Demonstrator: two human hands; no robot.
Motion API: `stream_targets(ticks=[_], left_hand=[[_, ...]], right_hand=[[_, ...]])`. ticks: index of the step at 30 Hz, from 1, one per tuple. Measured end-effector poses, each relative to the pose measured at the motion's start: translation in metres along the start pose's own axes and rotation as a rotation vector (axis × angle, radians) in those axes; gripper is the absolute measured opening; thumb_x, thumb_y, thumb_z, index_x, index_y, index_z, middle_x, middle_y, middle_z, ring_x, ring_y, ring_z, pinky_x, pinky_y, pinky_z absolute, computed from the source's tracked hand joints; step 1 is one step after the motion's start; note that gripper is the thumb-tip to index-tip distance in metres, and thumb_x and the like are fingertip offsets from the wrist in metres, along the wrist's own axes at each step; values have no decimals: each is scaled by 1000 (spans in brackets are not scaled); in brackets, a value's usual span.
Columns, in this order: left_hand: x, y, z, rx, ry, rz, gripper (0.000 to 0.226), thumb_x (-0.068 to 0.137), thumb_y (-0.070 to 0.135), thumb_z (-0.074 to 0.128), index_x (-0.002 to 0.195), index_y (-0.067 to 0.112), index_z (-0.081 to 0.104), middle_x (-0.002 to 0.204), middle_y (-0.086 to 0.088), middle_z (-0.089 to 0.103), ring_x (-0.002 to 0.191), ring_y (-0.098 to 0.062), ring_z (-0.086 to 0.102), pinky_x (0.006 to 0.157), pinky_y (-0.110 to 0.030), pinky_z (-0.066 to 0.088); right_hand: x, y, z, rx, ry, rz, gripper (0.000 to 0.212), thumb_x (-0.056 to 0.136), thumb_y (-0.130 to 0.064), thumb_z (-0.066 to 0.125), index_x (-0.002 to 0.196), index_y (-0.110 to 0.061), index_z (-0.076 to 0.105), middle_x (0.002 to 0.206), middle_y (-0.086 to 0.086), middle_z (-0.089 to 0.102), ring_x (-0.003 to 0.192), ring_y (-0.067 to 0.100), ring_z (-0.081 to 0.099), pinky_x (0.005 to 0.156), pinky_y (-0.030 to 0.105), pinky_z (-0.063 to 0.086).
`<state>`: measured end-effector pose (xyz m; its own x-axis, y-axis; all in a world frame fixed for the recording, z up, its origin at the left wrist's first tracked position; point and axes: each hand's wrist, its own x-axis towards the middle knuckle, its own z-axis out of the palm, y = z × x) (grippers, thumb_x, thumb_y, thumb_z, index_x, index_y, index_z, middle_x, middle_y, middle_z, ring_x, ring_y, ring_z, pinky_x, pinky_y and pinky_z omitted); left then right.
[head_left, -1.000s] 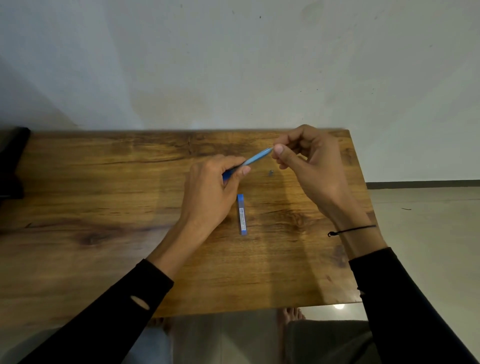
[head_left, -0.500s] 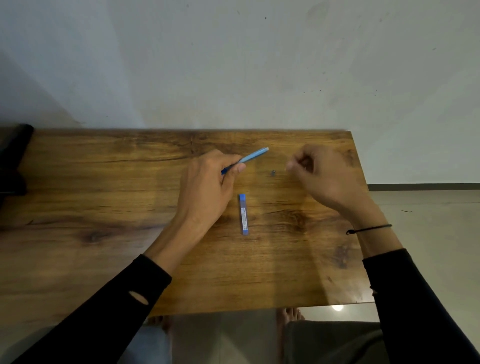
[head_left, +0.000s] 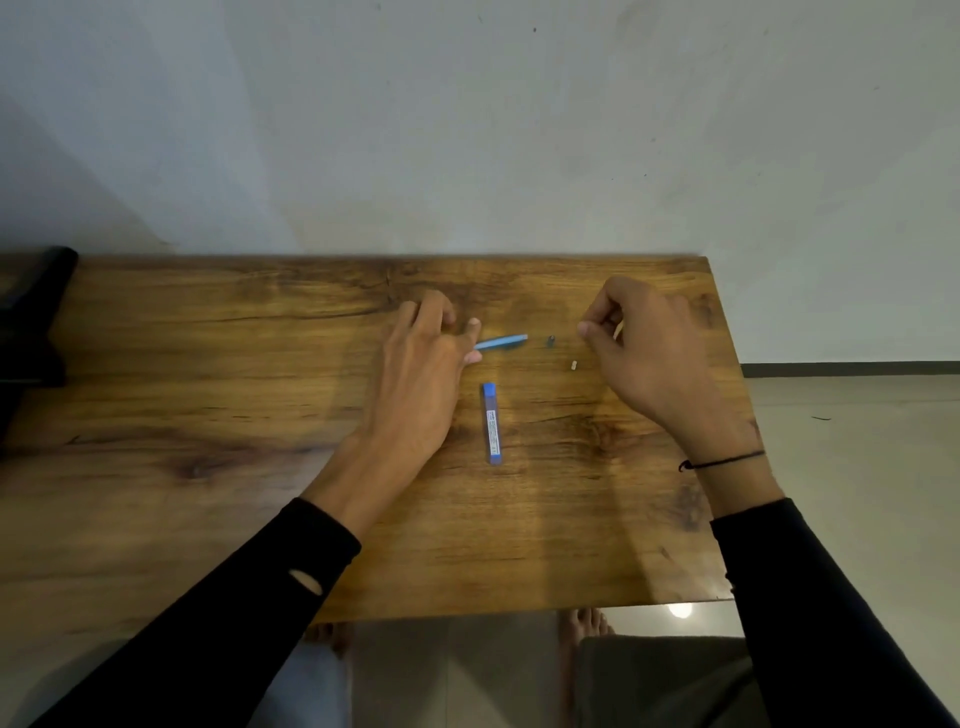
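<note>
A light blue mechanical pencil (head_left: 501, 341) lies on the wooden table (head_left: 208, 415), pointing right. My left hand (head_left: 421, 374) hovers just left of it with fingers spread and relaxed; thumb and index tips flank the pencil's left end without gripping it. A small dark cap (head_left: 550, 341) lies right of the pencil's tip. A tiny white piece (head_left: 573, 365) rests on the wood a little farther right. My right hand (head_left: 649, 353) hangs beside it with fingers curled, and I see nothing held in it. A blue lead case (head_left: 491, 423) lies lengthwise below the pencil.
A black object (head_left: 31, 312) stands at the table's far left edge. The wall runs right behind the table. The table's right edge lies just past my right hand, with floor (head_left: 857, 467) beyond. Bare feet show under the front edge.
My left hand lowered the pencil to the table and opened. My right hand drew away to the right, and the white piece now lies on the wood.
</note>
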<state>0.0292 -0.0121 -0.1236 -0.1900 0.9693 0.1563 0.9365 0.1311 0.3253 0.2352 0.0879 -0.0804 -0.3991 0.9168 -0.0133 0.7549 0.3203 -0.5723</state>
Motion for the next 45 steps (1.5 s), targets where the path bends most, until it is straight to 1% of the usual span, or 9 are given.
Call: stream_targets(ticks=[4, 8, 13, 18, 21, 23, 30, 42, 45], left_hand=[[-2, -1, -2, 63, -27, 2, 45, 105, 28, 65, 149, 21, 63, 135, -10, 57, 120, -31, 52, 98, -47, 52], [-2, -3, -4, 90, -31, 4, 46, 107, 32, 61, 151, 22, 61, 136, -8, 57, 120, -32, 51, 97, -48, 49], [1, -2, -9, 77, -26, -21, 45, 108, 34, 58, 150, 18, 63, 131, -8, 60, 118, -33, 52, 92, -47, 45], [8, -7, -16, -420, 105, -152, 34, 114, 26, 51, 124, 11, 80, 103, -5, 71, 100, -21, 66, 87, -34, 53], [14, -5, -23, -841, 123, -364, 36, 113, 29, 53, 107, 11, 83, 89, -3, 80, 74, 1, 69, 70, -17, 54], [15, -7, -26, -956, 90, -424, 30, 108, 33, 64, 97, 15, 85, 79, -3, 81, 67, -3, 72, 64, -20, 57], [4, -1, -29, -1049, -204, -461, 10, 92, 22, 85, 82, 21, 86, 78, -7, 84, 68, -12, 79, 64, -27, 65], [7, -9, -23, -1027, -86, -495, 18, 93, 18, 84, 76, 20, 84, 71, -4, 83, 63, -10, 79, 63, -22, 63], [7, -20, -21, -901, -126, -448, 16, 91, 24, 87, 76, 21, 83, 70, -3, 82, 65, -15, 80, 69, -36, 68]], right_hand=[[-17, -29, 11, 25, 17, -14, 16, 95, -23, 74, 84, -27, 63, 77, -11, 65, 73, 11, 62, 61, 32, 45], [-34, -48, 36, -33, -184, 79, 21, 92, -41, 73, 85, -23, 64, 87, 1, 70, 87, 30, 70, 77, 47, 60], [-49, -56, 58, -160, -240, 169, 37, 85, -54, 80, 90, -22, 61, 92, 0, 56, 85, 27, 53, 75, 42, 49], [-48, -62, 58, -161, -239, 152, 39, 85, -41, 78, 74, -26, 43, 78, -4, 48, 80, 27, 52, 66, 39, 37], [-47, -64, 53, -171, -190, 133, 36, 82, -38, 78, 72, -23, 47, 74, -3, 50, 75, 28, 53, 60, 35, 33], [-46, -65, 48, -146, -136, 95, 30, 80, -36, 77, 75, -21, 52, 76, 0, 57, 75, 31, 58, 61, 35, 37], [-45, -67, 40, -142, 16, -17, 23, 85, -36, 74, 84, -22, 55, 81, 1, 70, 76, 31, 65, 62, 35, 36], [-50, -63, 47, -228, 56, -89, 24, 90, -31, 73, 88, -19, 52, 84, 5, 69, 74, 33, 67, 62, 35, 38], [-51, -59, 42, -191, 63, -53, 23, 90, -31, 72, 83, -19, 53, 77, 0, 65, 67, 29, 63, 58, 34, 37]])
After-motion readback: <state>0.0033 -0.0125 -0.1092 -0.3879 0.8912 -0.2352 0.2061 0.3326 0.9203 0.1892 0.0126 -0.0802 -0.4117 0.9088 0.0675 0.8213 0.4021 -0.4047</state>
